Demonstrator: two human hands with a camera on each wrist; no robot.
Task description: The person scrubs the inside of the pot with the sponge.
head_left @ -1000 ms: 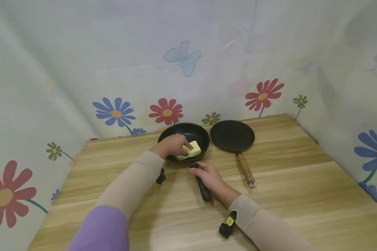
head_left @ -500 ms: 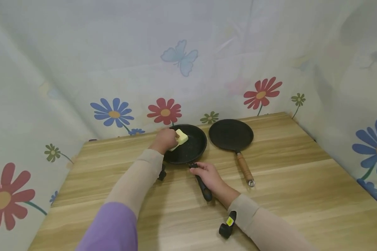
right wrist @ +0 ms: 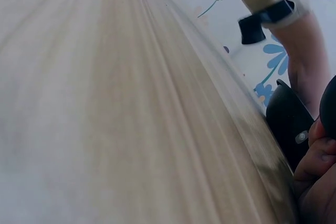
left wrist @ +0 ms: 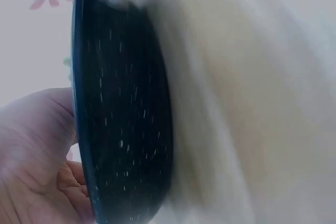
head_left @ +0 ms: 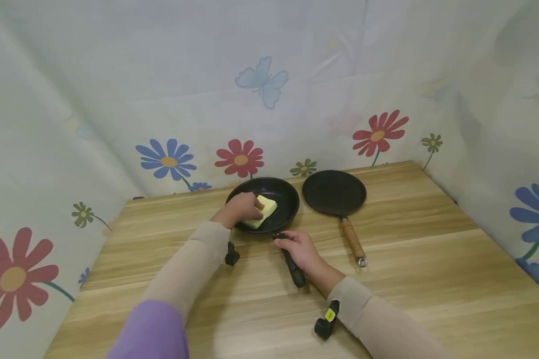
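A black frying pan (head_left: 284,197) with a speckled inside stands on the wooden table, its black handle (head_left: 294,269) toward me. My right hand (head_left: 302,251) grips that handle close to the pan, thumb on top. Inside the pan, my left hand (head_left: 243,208) holds a pale yellow sponge (head_left: 266,205) against the left part of its bottom. In the left wrist view the pan's outer wall (left wrist: 126,114) covers the fingertips and the sponge, leaving the thumb side of the left hand (left wrist: 39,156) visible. The right wrist view catches the right hand's fingers (right wrist: 317,163) at its edge.
To the right of the frying pan lies a flat black griddle pan (head_left: 334,192) with a wooden handle (head_left: 352,241) ending in a metal ring. The wooden table (head_left: 413,259) meets a flower-printed curtain (head_left: 296,119) at the back and sides. Black camera mounts (head_left: 326,321) hang from both wrists.
The left hand swept the sponge from the pan's lower right to its upper left, then back down toward the lower left. The right hand keeps its grip on the handle.
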